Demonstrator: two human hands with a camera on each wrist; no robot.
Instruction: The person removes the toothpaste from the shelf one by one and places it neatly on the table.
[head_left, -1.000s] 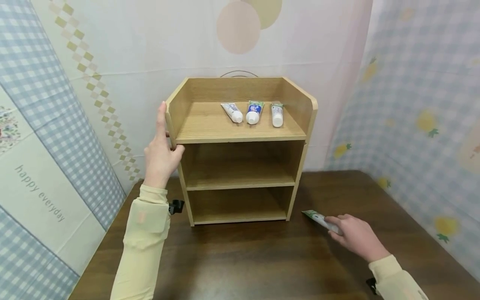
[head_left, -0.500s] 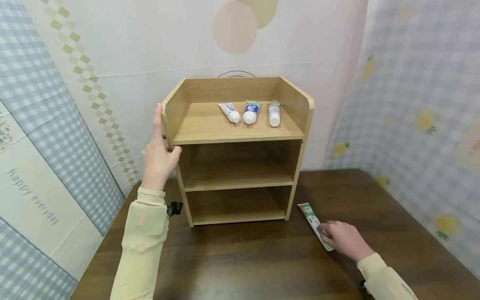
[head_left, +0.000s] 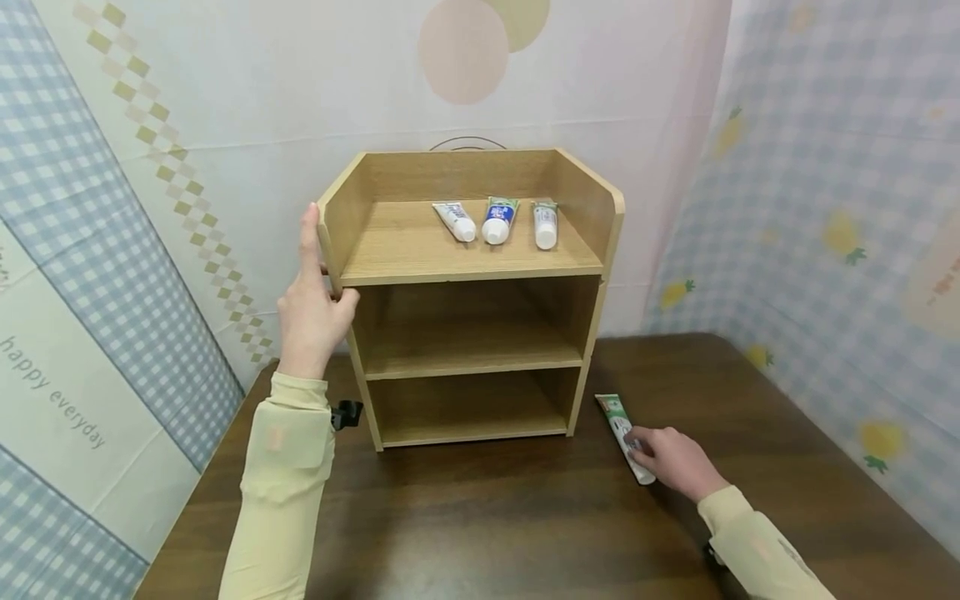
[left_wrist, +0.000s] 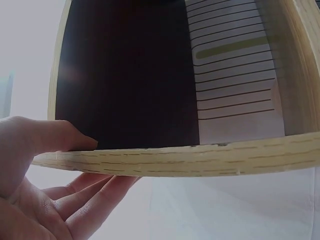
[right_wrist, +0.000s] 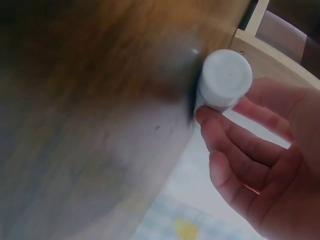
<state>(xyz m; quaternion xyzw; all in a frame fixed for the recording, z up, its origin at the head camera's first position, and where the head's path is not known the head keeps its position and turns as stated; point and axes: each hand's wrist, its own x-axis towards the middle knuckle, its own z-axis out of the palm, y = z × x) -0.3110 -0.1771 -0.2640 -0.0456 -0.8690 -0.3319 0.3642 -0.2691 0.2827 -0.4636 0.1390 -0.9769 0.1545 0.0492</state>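
Three shelves make up the wooden rack (head_left: pixel 468 292), which stands on the dark table (head_left: pixel 487 533), and the left hand (head_left: pixel 311 304) steadies it: straight fingers lie flat along the outside of its left side panel, and the thumb hooks over the panel's front edge. I judge this a brace and not a real grip, so a knock from the other side could slide or turn the rack on the table.

Right of the rack, apart from its foot, a green-and-white toothpaste tube (head_left: pixel 624 425) lies flat on the table. The right hand (head_left: pixel 671 460) has its curled fingertips on the tube's near, cap end. The hold looks shallow to me; gripped so far back, the long body could sag or slip out on lifting, and its far end could catch the rack's right upright.

Beyond the left fingertips, on the top shelf, three smaller tubes (head_left: pixel 497 222) lie side by side; a careless arrival could push them toward the back wall.

From the head view the right-hand contact is vague. The right wrist view shows the white cap (right_wrist: pixel 223 79) pinched between thumb and forefinger. The left wrist view shows the thumb (left_wrist: pixel 47 137) pressed on the panel edge and the fingers loosely spread beneath it.
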